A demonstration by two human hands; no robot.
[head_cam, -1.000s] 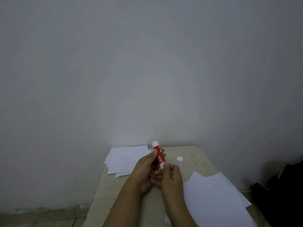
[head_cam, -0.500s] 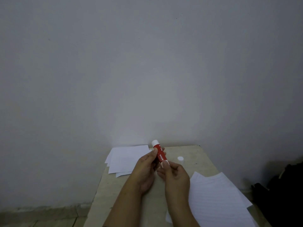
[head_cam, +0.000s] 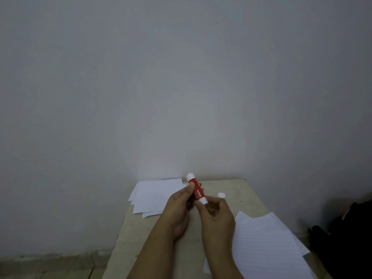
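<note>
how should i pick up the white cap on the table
Pinch the cap by its round side wall, coming straight down from above: it sits low on the bare table with nothing touching it, so its sides look free all round.

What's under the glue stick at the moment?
The glue stick is held off the table: left hand grips its middle, right hand pinches its lower end. The table patch directly beneath is covered by both hands.

1 glue stick, 1 white cap, 2 hands — left hand, right hand. 2 paper piles — plain pile, lined pile; sheets per pile: can't tell. 1 table, 1 dark bag.
</note>
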